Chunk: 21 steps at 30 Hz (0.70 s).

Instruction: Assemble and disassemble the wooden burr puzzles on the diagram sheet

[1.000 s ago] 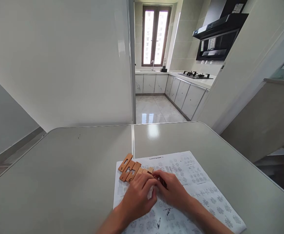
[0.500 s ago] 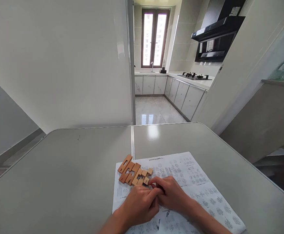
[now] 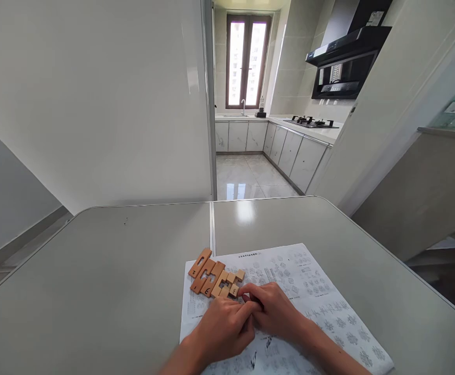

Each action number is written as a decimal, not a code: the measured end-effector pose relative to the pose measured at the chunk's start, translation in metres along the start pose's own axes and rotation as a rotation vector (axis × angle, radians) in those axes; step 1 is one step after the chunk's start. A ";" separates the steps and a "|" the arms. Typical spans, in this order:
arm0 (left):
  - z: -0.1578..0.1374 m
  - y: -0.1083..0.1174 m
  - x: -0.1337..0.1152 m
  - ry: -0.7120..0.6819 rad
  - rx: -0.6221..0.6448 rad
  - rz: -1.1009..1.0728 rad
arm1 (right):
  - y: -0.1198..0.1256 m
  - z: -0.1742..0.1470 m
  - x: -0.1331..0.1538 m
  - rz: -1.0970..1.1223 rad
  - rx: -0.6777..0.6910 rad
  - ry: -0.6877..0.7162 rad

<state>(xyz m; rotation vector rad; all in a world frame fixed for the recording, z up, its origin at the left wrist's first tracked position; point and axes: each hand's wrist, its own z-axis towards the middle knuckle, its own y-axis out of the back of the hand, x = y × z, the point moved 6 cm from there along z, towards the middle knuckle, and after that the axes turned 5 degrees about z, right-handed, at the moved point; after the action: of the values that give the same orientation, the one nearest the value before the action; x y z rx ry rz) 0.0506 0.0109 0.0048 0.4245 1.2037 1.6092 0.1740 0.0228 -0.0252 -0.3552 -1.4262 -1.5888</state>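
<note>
Meeting beside wooden pieces (image 3: 218, 270), left hand (image 3: 226, 324) and right hand (image 3: 273, 307) curl; cannot tell whether they grip anything

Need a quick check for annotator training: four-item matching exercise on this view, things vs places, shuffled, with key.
Column 1
1. wooden pieces
2. printed sheet
3. gas stove
4. window

Column 2
A. on the kitchen counter
B. flat on the table, beneath the left hand and right hand
C. at the far end of the kitchen, behind the faucet
D. clustered just beyond the left hand

Pairs: 1-D, 2-B, 3-A, 4-C
</note>
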 end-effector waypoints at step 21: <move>-0.001 0.000 -0.001 -0.021 -0.032 0.035 | -0.002 -0.001 -0.003 0.013 -0.037 0.065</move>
<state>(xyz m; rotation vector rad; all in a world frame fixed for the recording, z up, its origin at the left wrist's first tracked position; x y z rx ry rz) 0.0500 0.0097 0.0049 0.4429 1.1591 1.6484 0.1741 0.0232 -0.0284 -0.3310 -1.3449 -1.6036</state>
